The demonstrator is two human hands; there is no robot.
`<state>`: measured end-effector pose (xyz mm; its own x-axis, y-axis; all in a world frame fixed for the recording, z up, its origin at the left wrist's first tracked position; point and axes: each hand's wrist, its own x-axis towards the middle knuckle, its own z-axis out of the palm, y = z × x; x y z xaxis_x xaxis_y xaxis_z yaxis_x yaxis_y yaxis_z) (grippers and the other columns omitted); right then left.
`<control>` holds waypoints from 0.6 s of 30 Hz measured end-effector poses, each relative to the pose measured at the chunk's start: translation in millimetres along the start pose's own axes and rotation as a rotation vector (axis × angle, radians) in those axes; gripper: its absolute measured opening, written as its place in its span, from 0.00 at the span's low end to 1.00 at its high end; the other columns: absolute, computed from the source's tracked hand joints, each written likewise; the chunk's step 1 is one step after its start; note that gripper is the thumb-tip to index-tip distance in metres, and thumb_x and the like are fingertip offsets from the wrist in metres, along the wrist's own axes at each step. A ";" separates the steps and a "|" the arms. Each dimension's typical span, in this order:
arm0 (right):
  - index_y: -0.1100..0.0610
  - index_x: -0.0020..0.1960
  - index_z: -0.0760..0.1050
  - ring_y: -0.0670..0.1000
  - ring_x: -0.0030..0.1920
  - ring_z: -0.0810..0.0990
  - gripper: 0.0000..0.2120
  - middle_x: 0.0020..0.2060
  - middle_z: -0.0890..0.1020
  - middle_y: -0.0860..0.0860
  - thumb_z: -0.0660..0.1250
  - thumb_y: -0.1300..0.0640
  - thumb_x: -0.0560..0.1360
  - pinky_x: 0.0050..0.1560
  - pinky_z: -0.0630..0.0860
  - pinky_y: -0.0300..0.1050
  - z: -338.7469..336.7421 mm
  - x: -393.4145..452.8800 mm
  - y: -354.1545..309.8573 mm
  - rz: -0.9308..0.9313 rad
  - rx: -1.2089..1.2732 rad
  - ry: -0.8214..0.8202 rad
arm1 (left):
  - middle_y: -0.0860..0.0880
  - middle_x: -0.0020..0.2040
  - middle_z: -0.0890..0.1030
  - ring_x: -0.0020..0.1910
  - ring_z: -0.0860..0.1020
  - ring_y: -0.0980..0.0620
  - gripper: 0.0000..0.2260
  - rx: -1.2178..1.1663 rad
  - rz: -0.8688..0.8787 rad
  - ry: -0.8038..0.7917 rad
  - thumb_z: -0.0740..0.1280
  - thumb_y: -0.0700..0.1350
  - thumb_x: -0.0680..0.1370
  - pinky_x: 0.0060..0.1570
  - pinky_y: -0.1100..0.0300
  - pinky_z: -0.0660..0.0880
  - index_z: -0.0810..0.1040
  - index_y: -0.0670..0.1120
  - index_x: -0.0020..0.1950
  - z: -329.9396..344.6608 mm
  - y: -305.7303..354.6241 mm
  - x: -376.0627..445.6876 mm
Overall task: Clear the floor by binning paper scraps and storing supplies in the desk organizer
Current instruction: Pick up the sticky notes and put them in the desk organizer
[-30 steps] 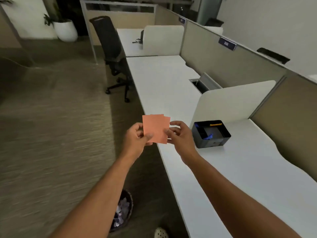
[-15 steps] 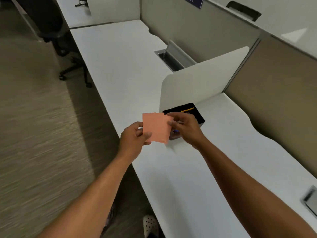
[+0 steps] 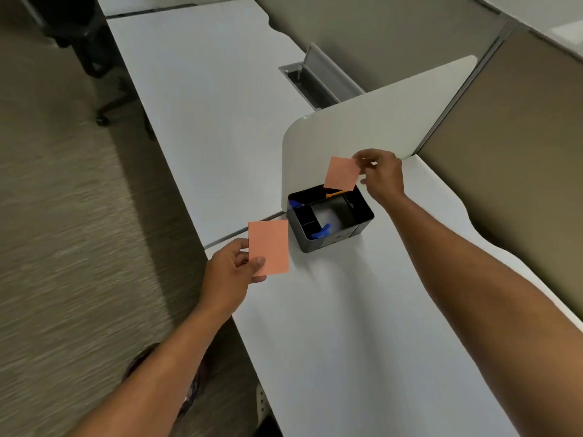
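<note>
A black desk organizer (image 3: 362, 217) stands on the white desk (image 3: 347, 326), against a rounded white divider. It holds blue items and an orange pencil. My right hand (image 3: 383, 175) pinches one salmon-pink sticky note (image 3: 342, 173) by its corner, just above the organizer's back compartment. My left hand (image 3: 228, 271) grips a second salmon-pink sticky note (image 3: 268, 247) over the desk's front edge, left of the organizer.
A white divider panel (image 3: 372, 127) and beige partition walls (image 3: 511, 146) close off the desk's back. An open cable hatch (image 3: 310, 78) sits further along the desk. A black office chair (image 3: 91, 58) stands on the carpet. A waste bin (image 3: 138, 364) lies partly hidden under my left forearm.
The two notes, held together in front of me before, are now apart. My right hand carried one note over the organizer; my left kept the other. The view came closer to the desk.
</note>
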<state>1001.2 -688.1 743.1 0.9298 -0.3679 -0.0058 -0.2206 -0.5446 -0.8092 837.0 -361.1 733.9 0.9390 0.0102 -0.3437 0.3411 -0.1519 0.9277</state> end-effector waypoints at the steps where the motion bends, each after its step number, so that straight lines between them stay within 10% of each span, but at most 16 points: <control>1: 0.51 0.51 0.86 0.54 0.50 0.86 0.24 0.46 0.85 0.50 0.59 0.74 0.73 0.52 0.85 0.56 3.6 3.9 2.9 -0.002 -0.019 0.000 | 0.45 0.58 0.86 0.52 0.86 0.50 0.18 -0.003 0.002 -0.008 0.70 0.37 0.80 0.48 0.53 0.86 0.76 0.46 0.70 2.2 0.2 0.1; 9: 0.54 0.53 0.86 0.49 0.52 0.85 0.23 0.50 0.87 0.52 0.58 0.74 0.74 0.61 0.81 0.48 22.7 18.0 17.8 -0.033 -0.093 -0.009 | 0.54 0.51 0.88 0.51 0.87 0.52 0.13 -0.011 0.046 -0.049 0.70 0.38 0.81 0.46 0.57 0.85 0.79 0.54 0.61 20.2 7.3 4.9; 18: 0.54 0.53 0.86 0.47 0.52 0.83 0.21 0.53 0.87 0.52 0.60 0.73 0.77 0.49 0.76 0.36 35.2 15.4 22.1 -0.058 -0.139 -0.102 | 0.48 0.56 0.87 0.53 0.87 0.49 0.15 -0.010 0.024 -0.028 0.70 0.38 0.81 0.50 0.51 0.85 0.78 0.50 0.66 26.0 0.8 1.8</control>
<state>1021.0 -679.3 704.4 0.9658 -0.2579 -0.0269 -0.1974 -0.6641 -0.7211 837.9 -386.8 730.3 0.9454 -0.0208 -0.3253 0.3193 -0.1415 0.9370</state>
